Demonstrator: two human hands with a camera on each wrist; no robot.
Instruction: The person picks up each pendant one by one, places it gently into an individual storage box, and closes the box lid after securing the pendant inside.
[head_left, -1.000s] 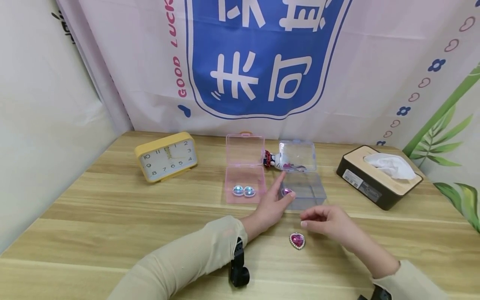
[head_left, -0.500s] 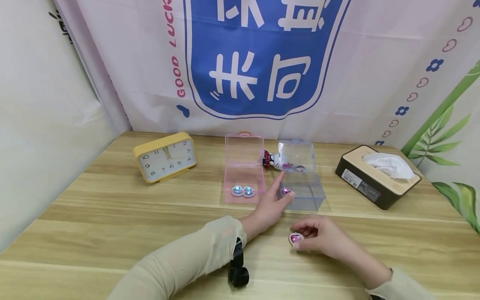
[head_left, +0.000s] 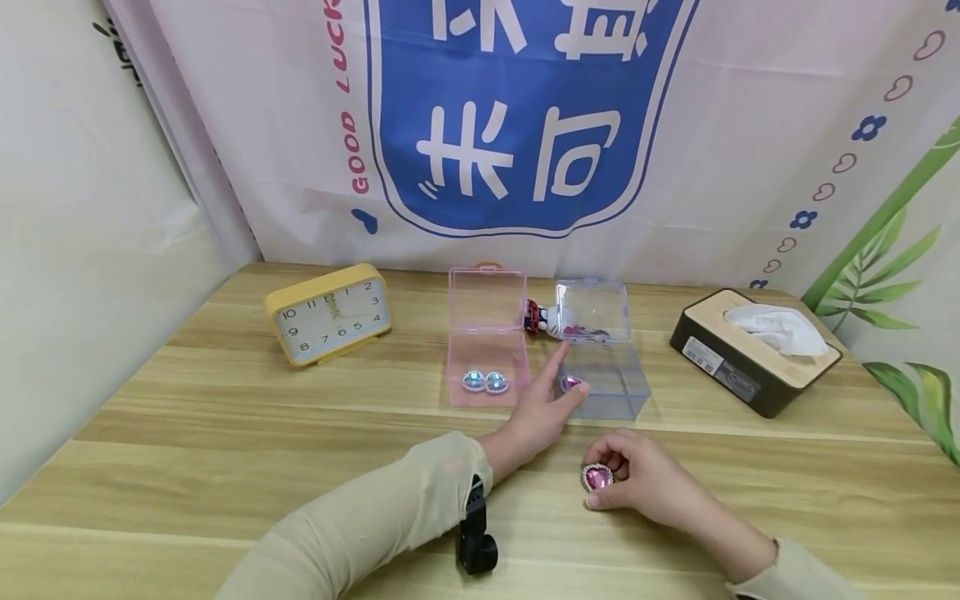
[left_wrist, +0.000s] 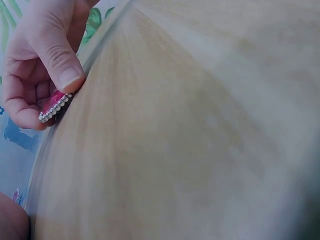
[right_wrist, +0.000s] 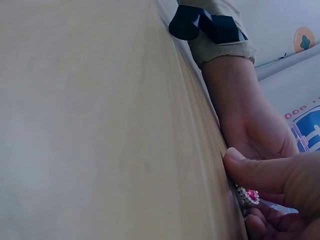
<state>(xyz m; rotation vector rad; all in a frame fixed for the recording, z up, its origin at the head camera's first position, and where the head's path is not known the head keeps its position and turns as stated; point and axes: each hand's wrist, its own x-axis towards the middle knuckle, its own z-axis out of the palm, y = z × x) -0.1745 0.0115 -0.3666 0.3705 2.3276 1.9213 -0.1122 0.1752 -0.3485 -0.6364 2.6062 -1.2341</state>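
Between the thumb and fingers of my right hand (head_left: 648, 479) I pinch a pink heart-shaped gem (head_left: 598, 477) with a pearly rim, low over the table or touching it. That gem's beaded edge (left_wrist: 56, 108) shows in the left wrist view. My left hand (head_left: 536, 412), thumb and index finger extended, rests against the left side of a clear bluish plastic box (head_left: 618, 406) with its lid raised. Inside that box, by my left thumb, lies another pink gem (head_left: 572, 382). Left of it stands a clear pink box (head_left: 487, 346), lid up, holding two blue gems (head_left: 484, 382).
A small doll (head_left: 551, 319) lies behind the boxes, partly seen through the bluish lid. On the left stands a yellow clock (head_left: 330, 317); on the right, a tissue box (head_left: 757, 350). A printed cloth (head_left: 300, 150) hangs along the table's back edge.
My right hand has moved down and left to the pink heart gem on the table and pinches it, tilting it a little. My left hand stays at the bluish box.
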